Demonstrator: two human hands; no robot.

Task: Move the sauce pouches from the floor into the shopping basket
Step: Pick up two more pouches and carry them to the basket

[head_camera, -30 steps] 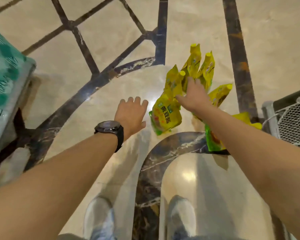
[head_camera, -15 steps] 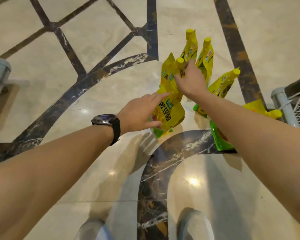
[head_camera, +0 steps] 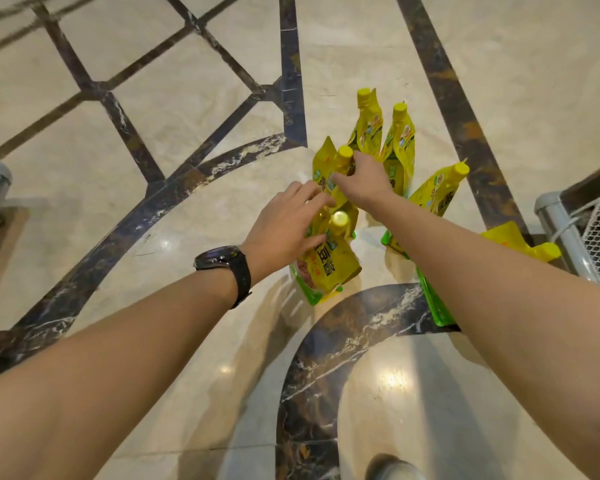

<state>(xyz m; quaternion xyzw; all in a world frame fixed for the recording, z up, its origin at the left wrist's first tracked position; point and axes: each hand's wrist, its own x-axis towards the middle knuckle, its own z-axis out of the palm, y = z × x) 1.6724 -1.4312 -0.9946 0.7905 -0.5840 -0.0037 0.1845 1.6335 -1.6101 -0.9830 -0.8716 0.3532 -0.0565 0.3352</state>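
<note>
- Both hands reach forward and down to a group of yellow sauce pouches that stand on the marble floor [head_camera: 187, 220].
- Left hand [head_camera: 284, 230] lies on the nearest pouch [head_camera: 329, 268]. Its fingers and thumb curl round the upper part, one on each side of the yellow cap [head_camera: 339, 219]. This area is a little blurred, but it looks like a grip.
- Right hand [head_camera: 364, 180] is just beyond the left one, and their fingertips almost meet. It holds the second pouch [head_camera: 324, 164] below its cap, with thumb and fingers closed round the neck.
- Beyond the right hand two more stand upright side by side: the rear left pouch [head_camera: 369, 128] and the rear right pouch [head_camera: 400, 143].
- To the right of the right hand the tilted pouch [head_camera: 437, 190] leans with its cap pointing away to the right.
- Under the right forearm lies the flat pouch [head_camera: 520, 239]. The arm hides most of it, and its cap points toward the basket.
- On the far right of the right forearm is the shopping basket [head_camera: 565, 230], with a metal frame and wire mesh. Every pouch in view is on the floor outside it.
- On the left wrist sits a black watch [head_camera: 222, 263].
- Below both arms, near the lower edge, a shoe [head_camera: 392, 469] shows.
</note>
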